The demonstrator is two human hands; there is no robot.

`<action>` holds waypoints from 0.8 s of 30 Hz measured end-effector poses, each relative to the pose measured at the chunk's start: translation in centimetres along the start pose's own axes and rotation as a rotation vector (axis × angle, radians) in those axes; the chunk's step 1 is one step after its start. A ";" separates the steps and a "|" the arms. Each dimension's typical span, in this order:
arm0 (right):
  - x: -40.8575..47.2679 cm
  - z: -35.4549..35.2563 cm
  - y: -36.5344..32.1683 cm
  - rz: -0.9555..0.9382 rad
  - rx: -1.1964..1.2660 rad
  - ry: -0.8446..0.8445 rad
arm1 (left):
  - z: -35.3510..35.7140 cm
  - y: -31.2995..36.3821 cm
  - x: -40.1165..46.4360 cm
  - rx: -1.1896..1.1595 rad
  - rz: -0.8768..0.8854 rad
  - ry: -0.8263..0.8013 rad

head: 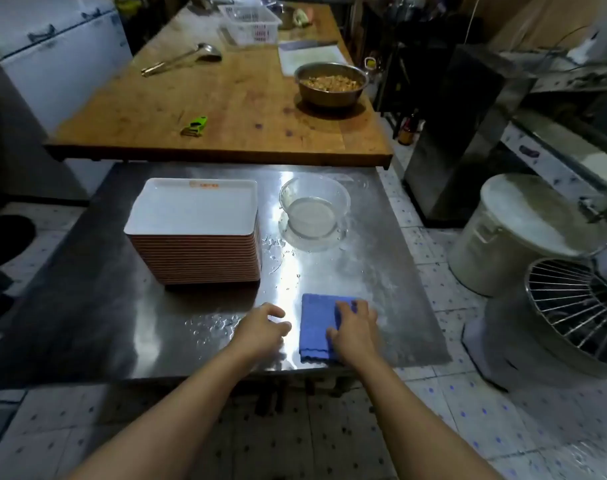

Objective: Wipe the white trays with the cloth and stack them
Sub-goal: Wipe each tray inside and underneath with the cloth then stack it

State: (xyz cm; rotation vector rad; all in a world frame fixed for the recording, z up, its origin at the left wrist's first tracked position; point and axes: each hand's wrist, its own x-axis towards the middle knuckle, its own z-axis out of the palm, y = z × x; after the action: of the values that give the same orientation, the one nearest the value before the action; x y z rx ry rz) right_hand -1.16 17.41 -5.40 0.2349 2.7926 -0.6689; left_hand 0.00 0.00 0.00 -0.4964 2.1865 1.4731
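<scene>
Steel table (87,306), wet in spots, droplets near front edge and beside the bowl. On it: stack of white trays (194,233) left of centre, clear bowl (314,211) with water just right of the stack, blue cloth (317,327) folded flat near the front edge, right hand (355,329) resting on it. Behind, higher wooden table (225,98): ladle (184,60), green peeler (195,125), metal bowl (331,84) of food, white basket (250,22), white board (309,57). Tiled floor (295,438) below.

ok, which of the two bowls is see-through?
The clear bowl on the steel table, right of the tray stack. The metal bowl on the wooden table holds food.
</scene>
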 end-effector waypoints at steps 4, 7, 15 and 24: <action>1.0 0.7 0.5 -0.044 -0.038 0.025 | 0.5 0.3 1.4 -0.075 -0.048 0.009; 1.3 0.9 0.4 -0.024 -0.016 0.065 | 0.5 0.5 2.0 -0.051 -0.049 0.002; 1.4 -3.3 -2.4 -0.084 0.175 0.059 | -1.4 2.7 1.8 0.026 0.034 0.075; 0.5 -9.8 -10.9 -0.402 0.317 0.176 | -6.2 7.7 -1.7 -0.298 0.255 0.226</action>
State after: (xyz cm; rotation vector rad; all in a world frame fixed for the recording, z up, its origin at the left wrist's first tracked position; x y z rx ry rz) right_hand -6.05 12.38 7.50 -0.2305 2.9132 -1.2424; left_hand -3.72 -2.94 8.82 -0.5173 2.2774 1.9839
